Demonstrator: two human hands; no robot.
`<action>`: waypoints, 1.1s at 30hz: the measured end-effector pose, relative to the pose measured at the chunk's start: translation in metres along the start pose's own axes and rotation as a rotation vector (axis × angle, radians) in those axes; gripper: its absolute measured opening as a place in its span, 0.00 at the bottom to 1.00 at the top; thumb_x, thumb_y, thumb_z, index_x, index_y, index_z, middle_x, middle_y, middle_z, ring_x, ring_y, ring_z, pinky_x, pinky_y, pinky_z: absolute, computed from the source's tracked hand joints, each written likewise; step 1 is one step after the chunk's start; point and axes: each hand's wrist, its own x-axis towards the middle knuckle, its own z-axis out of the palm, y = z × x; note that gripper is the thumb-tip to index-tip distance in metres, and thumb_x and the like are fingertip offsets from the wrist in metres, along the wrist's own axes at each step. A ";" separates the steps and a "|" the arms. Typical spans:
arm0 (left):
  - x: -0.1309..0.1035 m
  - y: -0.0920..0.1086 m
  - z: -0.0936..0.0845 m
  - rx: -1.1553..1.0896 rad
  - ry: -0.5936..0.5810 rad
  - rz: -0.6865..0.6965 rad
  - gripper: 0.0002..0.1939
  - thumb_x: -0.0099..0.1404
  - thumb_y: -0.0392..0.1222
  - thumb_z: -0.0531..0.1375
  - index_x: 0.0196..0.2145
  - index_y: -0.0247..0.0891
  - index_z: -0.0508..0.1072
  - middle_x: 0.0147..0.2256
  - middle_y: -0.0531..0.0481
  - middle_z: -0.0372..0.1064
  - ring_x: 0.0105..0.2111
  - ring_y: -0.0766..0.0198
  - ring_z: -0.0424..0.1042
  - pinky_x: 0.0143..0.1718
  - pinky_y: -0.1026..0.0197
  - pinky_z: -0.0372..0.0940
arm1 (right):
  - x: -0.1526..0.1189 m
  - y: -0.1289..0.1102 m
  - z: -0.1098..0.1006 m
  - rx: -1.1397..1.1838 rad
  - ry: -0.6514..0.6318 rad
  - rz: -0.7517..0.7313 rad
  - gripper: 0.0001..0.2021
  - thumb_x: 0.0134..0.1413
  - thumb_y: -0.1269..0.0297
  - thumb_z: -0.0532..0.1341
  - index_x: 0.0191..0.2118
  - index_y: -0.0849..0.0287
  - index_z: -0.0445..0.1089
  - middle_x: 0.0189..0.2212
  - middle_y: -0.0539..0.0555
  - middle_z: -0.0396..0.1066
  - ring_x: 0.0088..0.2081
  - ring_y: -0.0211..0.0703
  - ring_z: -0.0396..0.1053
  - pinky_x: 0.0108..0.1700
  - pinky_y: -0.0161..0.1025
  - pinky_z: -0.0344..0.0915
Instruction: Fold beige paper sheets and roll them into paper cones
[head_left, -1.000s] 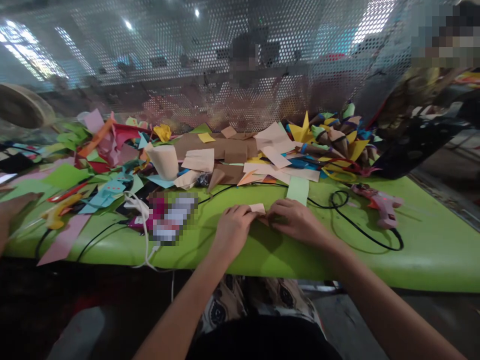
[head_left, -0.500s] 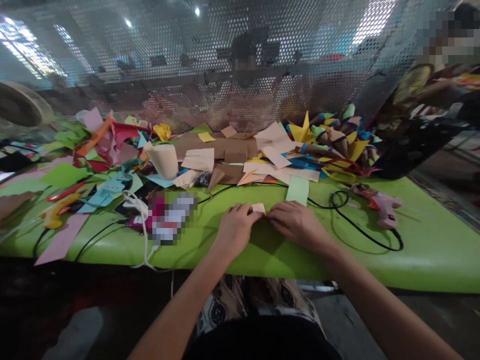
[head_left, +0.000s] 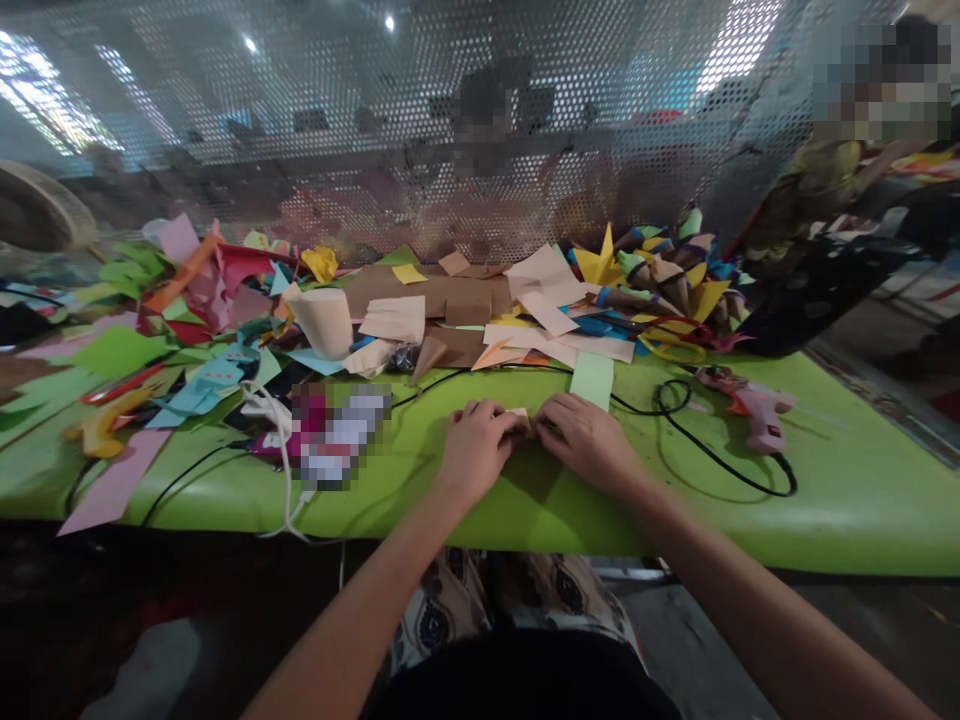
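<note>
A small peach piece of paper (head_left: pixel 519 413) is pinched in my left hand (head_left: pixel 476 450), low over the green table. Most of the piece is covered by the fingers. My right hand (head_left: pixel 585 440) is closed at the paper's right end, thumb and fingertips together; what lies between them is too small to make out. Behind the right hand lies a pale green strip of paper (head_left: pixel 592 380).
A pink glue gun (head_left: pixel 757 405) with a black cord lies on the right of the table (head_left: pixel 840 510). Leftward are a power strip (head_left: pixel 345 435), white cable (head_left: pixel 285 450) and yellow glue gun (head_left: pixel 109 425). Paper cones (head_left: pixel 667 280) and scraps line the back by a perforated screen (head_left: pixel 420 150).
My fingers have curled further over the peach paper, so less of it shows. Another person's hand at the left edge no longer shows beside the yellow glue gun. The view has shifted slightly.
</note>
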 end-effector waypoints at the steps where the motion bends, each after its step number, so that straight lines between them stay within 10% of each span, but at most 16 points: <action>1: 0.001 0.001 0.001 -0.006 -0.008 -0.014 0.08 0.67 0.40 0.61 0.42 0.48 0.77 0.42 0.50 0.71 0.45 0.56 0.67 0.44 0.55 0.59 | 0.000 0.001 0.001 0.017 -0.001 0.014 0.07 0.62 0.70 0.57 0.33 0.58 0.70 0.32 0.56 0.71 0.37 0.47 0.67 0.38 0.39 0.58; 15: 0.002 -0.004 0.007 -0.092 0.043 -0.036 0.08 0.63 0.35 0.63 0.40 0.44 0.77 0.40 0.51 0.73 0.44 0.56 0.68 0.44 0.55 0.61 | -0.003 0.002 -0.004 0.211 -0.053 0.058 0.07 0.56 0.72 0.60 0.39 0.56 0.74 0.35 0.55 0.74 0.40 0.47 0.70 0.40 0.38 0.62; 21: -0.005 -0.001 0.005 -0.106 0.269 -0.063 0.16 0.60 0.37 0.66 0.47 0.43 0.74 0.46 0.48 0.71 0.49 0.53 0.66 0.51 0.51 0.60 | -0.004 0.004 -0.003 0.197 -0.053 0.070 0.07 0.54 0.74 0.59 0.38 0.58 0.72 0.35 0.55 0.74 0.39 0.48 0.69 0.40 0.40 0.62; 29: 0.020 -0.016 -0.011 -0.430 -0.028 -0.038 0.17 0.66 0.32 0.53 0.48 0.41 0.76 0.49 0.49 0.75 0.50 0.60 0.70 0.55 0.58 0.62 | -0.004 0.011 -0.005 0.257 -0.016 -0.038 0.14 0.52 0.78 0.57 0.41 0.58 0.73 0.37 0.56 0.73 0.41 0.48 0.69 0.42 0.41 0.62; 33: 0.046 -0.019 -0.020 -0.252 -0.203 -0.056 0.14 0.68 0.38 0.55 0.46 0.39 0.77 0.51 0.46 0.74 0.51 0.56 0.71 0.53 0.57 0.63 | -0.003 0.016 -0.012 0.268 0.046 -0.017 0.14 0.48 0.81 0.57 0.37 0.58 0.74 0.35 0.56 0.73 0.39 0.48 0.67 0.41 0.41 0.62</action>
